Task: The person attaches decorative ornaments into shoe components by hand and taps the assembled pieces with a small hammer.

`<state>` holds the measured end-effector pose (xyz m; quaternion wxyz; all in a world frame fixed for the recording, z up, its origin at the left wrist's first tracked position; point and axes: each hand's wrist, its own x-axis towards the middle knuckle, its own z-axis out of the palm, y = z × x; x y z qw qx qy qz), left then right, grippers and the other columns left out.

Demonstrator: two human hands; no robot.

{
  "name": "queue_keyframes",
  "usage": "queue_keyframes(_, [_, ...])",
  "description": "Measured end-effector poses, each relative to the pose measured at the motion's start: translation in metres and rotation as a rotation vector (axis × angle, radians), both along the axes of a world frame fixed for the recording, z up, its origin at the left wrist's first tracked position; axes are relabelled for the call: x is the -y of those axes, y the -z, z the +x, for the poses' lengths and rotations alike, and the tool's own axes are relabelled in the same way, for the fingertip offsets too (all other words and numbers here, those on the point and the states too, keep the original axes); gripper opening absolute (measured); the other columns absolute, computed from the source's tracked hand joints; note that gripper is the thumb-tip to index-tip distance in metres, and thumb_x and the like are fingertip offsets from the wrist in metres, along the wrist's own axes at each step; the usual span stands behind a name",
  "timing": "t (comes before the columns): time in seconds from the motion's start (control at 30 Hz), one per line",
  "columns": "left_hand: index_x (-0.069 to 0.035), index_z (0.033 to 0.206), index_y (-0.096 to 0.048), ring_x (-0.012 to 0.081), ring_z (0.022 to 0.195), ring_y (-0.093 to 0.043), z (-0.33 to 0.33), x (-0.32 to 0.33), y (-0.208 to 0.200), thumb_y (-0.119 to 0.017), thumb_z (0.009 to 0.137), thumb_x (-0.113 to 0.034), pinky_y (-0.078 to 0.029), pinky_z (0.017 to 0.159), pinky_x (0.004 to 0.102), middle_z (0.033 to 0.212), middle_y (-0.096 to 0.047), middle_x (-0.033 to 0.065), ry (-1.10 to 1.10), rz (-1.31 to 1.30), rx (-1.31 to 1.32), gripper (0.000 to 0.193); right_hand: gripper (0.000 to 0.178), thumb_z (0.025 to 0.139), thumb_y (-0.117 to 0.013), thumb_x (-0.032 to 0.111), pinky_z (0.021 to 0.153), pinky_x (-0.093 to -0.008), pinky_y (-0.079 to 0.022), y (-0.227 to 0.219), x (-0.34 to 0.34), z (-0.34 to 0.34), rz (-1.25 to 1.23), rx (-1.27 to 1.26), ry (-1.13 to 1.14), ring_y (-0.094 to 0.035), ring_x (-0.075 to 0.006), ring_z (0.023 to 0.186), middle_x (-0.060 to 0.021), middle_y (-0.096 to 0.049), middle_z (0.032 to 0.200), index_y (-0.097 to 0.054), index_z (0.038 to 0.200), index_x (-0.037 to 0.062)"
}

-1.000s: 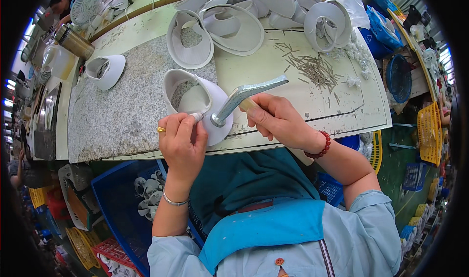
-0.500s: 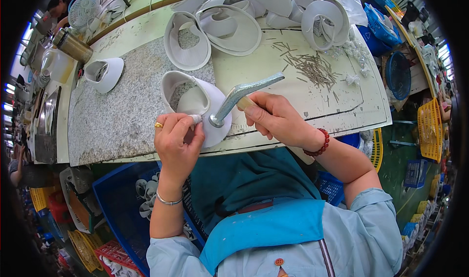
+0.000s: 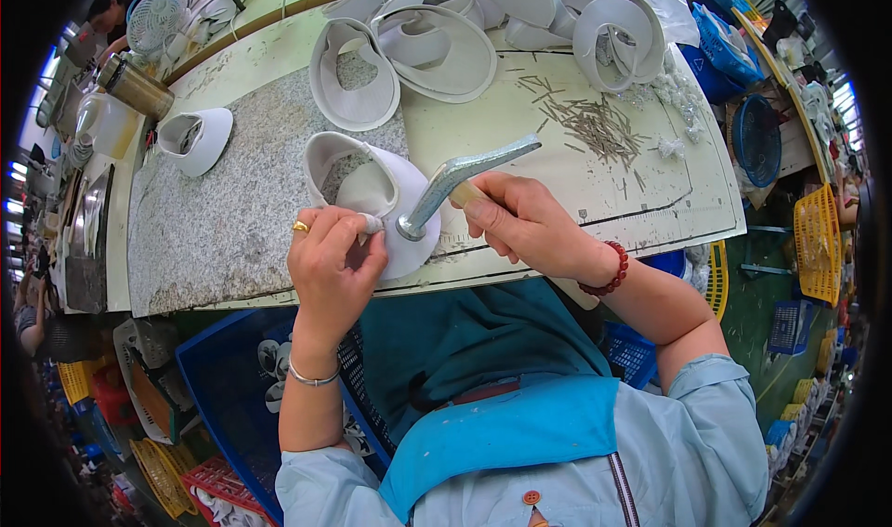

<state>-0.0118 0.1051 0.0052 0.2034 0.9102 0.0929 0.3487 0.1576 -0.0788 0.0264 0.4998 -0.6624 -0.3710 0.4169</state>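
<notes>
A white shoe upper (image 3: 372, 185) lies in front of me, across the front edge of a speckled grey slab. My left hand (image 3: 327, 253), its index finger wrapped in white, pinches the near left edge of this piece. My right hand (image 3: 525, 218) is closed around the wooden handle of a metal hammer (image 3: 455, 176). The hammer's round face rests on or just over the upper's flat right part; I cannot tell which. Its long, thin end points to the far right. The left thumb and fingertips partly hide the pinched edge.
More white uppers (image 3: 353, 76) lie farther back, piled toward the far edge, and a single one (image 3: 195, 141) sits left on the slab (image 3: 232, 239). Thin brownish sticks (image 3: 595, 127) are scattered at right. A blue crate (image 3: 232, 388) stands below the table edge.
My left hand has shifted slightly left, its fingertips still at the upper's edge. The hammer and my right hand are nearly where they were.
</notes>
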Motion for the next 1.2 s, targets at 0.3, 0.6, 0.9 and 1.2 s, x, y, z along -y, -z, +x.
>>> queue_keyframes(0.3, [-0.004,0.08,-0.065,0.025,0.072,-0.053,0.0,-0.005,-0.004,-0.073,0.071,0.001,-0.044,0.065,0.0352,0.079,-0.063,0.0072,0.062,0.036,-0.024,0.013,0.029,0.101,-0.052,0.028,0.056,-0.027,-0.041,-0.005,-0.002,-0.004,0.015,0.014,0.052,-0.047,-0.0084,0.061,-0.0014,-0.055,0.072,-0.058,0.095,-0.0002])
queue_keyframes(0.6, [-0.006,0.084,-0.067,0.0258,0.073,-0.058,0.0,-0.006,-0.01,-0.073,0.07,0.0,-0.049,0.062,0.0353,0.079,-0.063,0.0057,0.115,0.13,-0.055,0.017,0.032,0.102,-0.05,0.025,0.051,-0.0214,-0.043,-0.002,-0.004,-0.002,0.021,0.085,0.004,-0.05,-0.0041,0.06,-0.0002,-0.059,0.081,-0.058,0.118,-0.0007])
queue_keyframes(0.9, [-0.005,0.09,-0.066,0.0247,0.073,-0.06,0.0,-0.004,-0.017,-0.07,0.069,0.0,-0.051,0.059,0.0353,0.083,-0.061,0.0052,0.16,0.307,-0.137,0.023,0.03,0.1,-0.053,0.024,0.061,-0.0333,-0.042,-0.005,-0.006,-0.006,0.047,0.16,0.038,-0.047,-0.0158,0.066,-0.01,-0.055,0.071,-0.057,0.092,-0.0042])
queue_keyframes(1.2, [-0.004,0.093,-0.068,0.0262,0.076,-0.06,-0.013,-0.005,-0.007,-0.07,0.066,0.003,-0.051,0.064,0.0361,0.09,-0.062,0.0073,0.132,0.198,-0.094,0.028,0.031,0.1,-0.054,0.026,0.055,-0.0222,-0.044,-0.007,-0.001,-0.006,0.106,0.245,0.04,-0.05,-0.0044,0.063,-0.0006,-0.06,0.08,-0.061,0.113,-0.001])
